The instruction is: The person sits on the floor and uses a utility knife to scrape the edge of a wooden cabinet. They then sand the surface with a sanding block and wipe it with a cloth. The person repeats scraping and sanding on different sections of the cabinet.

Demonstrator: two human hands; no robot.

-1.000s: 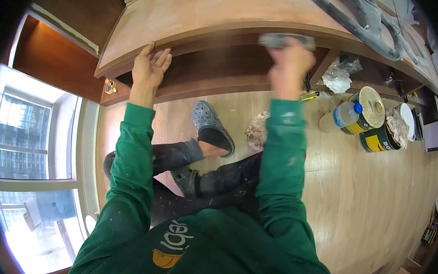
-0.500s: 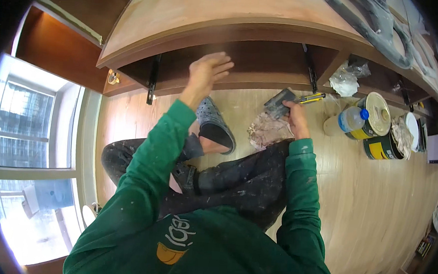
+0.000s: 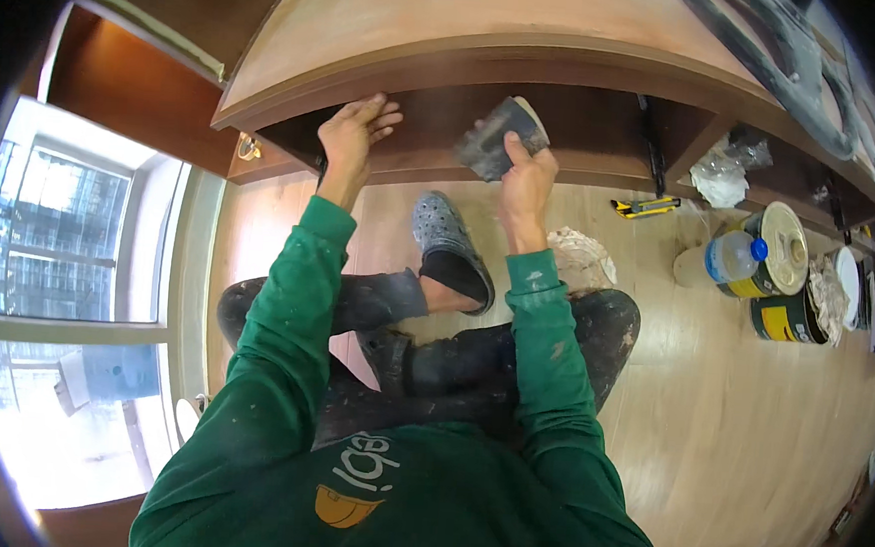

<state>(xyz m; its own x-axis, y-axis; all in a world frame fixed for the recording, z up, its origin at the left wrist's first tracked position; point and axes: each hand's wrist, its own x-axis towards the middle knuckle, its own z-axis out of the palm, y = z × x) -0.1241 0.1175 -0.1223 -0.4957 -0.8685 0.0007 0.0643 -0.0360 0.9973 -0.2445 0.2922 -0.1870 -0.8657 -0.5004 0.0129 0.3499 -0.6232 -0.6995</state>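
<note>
A: Far left, a tall window [image 3: 51,280], bright, buildings outside. Beside it a dark wooden panel [image 3: 137,105] set into the wall.

B: And the person?

A: Sitting cross-legged on the pale wood floor [image 3: 748,433], green sweatshirt, dark paint-flecked trousers, one grey clog [image 3: 449,246] showing. In front of them a long wooden shelf [image 3: 453,24], its top dusty and pale, its front edge darker.

B: Left hand?

A: The left hand [image 3: 354,133] is up at the shelf's front edge, fingers curled over the lip, thumb below. It is bracing there; it holds nothing loose.

B: Right hand?

A: The right hand [image 3: 526,174] is closed around a grey sanding pad [image 3: 501,137], thumb on its face, fingers behind. The pad is raised in front of the shaded recess under the shelf, just right of the left hand. I cannot tell whether it touches the wood.

B: Farther right?

A: A crumpled whitish rag [image 3: 581,257] on the floor by the right knee. Then a yellow utility knife [image 3: 644,206] near the shelf foot, a crumpled plastic bag [image 3: 719,175] tucked under the shelf, a clear bottle with a blue cap [image 3: 724,256] lying on its side, and two paint tins [image 3: 778,279], yellow and dark, just beside it.
</note>
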